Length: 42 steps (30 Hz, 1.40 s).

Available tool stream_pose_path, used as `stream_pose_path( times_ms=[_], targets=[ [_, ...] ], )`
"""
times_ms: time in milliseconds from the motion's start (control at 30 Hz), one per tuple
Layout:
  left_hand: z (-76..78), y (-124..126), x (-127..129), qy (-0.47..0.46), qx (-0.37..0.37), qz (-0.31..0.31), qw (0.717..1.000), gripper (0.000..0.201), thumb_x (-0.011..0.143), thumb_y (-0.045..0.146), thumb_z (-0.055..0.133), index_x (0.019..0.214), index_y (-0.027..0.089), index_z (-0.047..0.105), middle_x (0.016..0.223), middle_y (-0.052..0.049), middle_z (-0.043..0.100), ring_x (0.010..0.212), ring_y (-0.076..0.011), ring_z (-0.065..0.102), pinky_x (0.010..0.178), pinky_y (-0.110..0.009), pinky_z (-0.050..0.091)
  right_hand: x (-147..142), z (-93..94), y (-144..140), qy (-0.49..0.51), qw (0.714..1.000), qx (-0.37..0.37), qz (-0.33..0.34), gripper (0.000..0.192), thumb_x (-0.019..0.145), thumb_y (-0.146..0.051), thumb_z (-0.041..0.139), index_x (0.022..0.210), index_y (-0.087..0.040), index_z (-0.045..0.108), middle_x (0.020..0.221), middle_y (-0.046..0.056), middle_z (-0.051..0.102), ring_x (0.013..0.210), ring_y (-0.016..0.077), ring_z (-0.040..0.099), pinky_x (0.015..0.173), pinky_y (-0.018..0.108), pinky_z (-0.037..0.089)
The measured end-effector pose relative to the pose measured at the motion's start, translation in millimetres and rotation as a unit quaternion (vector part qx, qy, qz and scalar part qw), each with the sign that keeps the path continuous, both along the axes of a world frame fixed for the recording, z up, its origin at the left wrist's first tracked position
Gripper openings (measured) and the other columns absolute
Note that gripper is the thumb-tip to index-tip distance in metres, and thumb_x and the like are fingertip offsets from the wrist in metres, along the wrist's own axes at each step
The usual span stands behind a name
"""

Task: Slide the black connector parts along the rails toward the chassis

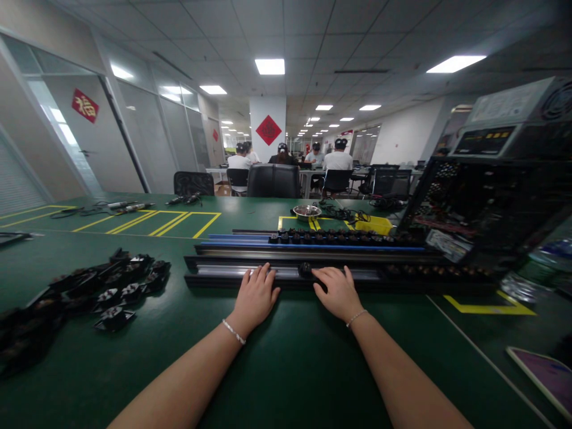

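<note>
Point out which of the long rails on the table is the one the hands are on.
The nearest rail: both the left hand and right hand rest on it; the blue-edged rail lies behind.

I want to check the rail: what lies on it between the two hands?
In the head view, one small black part sits on the near rail, between the left hand and the right hand, close by the right fingertips.

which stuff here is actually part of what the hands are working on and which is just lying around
In hand:
- left hand and right hand, both resting on the near rail
- small black part seated in that rail
- far rail with a row of black parts
- pile of loose black parts

Lying about:
- metal bowl
- open computer case
- tools
- tablet
</note>
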<state>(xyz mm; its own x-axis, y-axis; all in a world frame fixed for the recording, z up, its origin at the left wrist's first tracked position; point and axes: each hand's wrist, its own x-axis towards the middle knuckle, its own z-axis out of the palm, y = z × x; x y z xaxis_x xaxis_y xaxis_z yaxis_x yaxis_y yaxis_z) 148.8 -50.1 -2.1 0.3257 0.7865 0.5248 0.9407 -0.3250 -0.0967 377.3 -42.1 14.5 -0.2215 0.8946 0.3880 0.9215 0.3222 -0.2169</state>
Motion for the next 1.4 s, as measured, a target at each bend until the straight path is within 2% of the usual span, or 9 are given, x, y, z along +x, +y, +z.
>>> stream_pose_path(
  times_ms=[467,667,1033,1400],
  targets=[
    [-1.8,1,1,-0.007,-0.003,0.003,1.0,0.045,0.087,0.037,0.04,0.127,0.019,0.047,0.135,-0.01,0.048,0.123,-0.0254,0.042,0.104,-0.044,0.028,-10,-2.2,-3,-0.013,1.0,-0.017,0.015,0.042,0.083,-0.036,0.044,0.123,-0.027,0.051,0.121,0.004,0.058,0.117,0.0202,0.044,0.108,0.055,0.003],
    [-1.4,1,2,-0.015,-0.009,0.004,1.0,0.05,0.085,0.032,0.042,0.133,0.018,0.041,0.136,-0.009,0.047,0.129,-0.0258,0.035,0.106,-0.044,0.026,-15,-2.1,-4,-0.015,1.0,-0.019,0.017,0.043,0.082,-0.036,0.044,0.125,-0.027,0.05,0.121,0.004,0.057,0.118,0.0206,0.043,0.107,0.055,0.002],
    [1.7,-1,5,0.003,-0.029,-0.024,0.999,0.069,0.078,0.016,0.047,0.141,0.033,0.024,0.137,-0.005,0.045,0.131,-0.0253,0.03,0.106,-0.045,0.025,-23,-3.6,-5,-0.024,1.0,-0.017,-0.003,0.048,0.079,-0.03,0.044,0.127,-0.025,0.048,0.125,0.006,0.055,0.119,0.0217,0.041,0.108,0.054,0.004],
    [1.1,0,8,0.021,-0.023,-0.032,0.999,0.068,0.078,0.018,0.051,0.139,0.036,0.027,0.14,-0.007,0.042,0.131,-0.0299,0.03,0.104,-0.047,0.026,-34,-6.3,-6,-0.029,0.999,-0.016,0.01,0.051,0.079,-0.032,0.045,0.13,-0.025,0.045,0.127,0.007,0.053,0.121,0.0229,0.039,0.107,0.054,0.003]
  ],
)
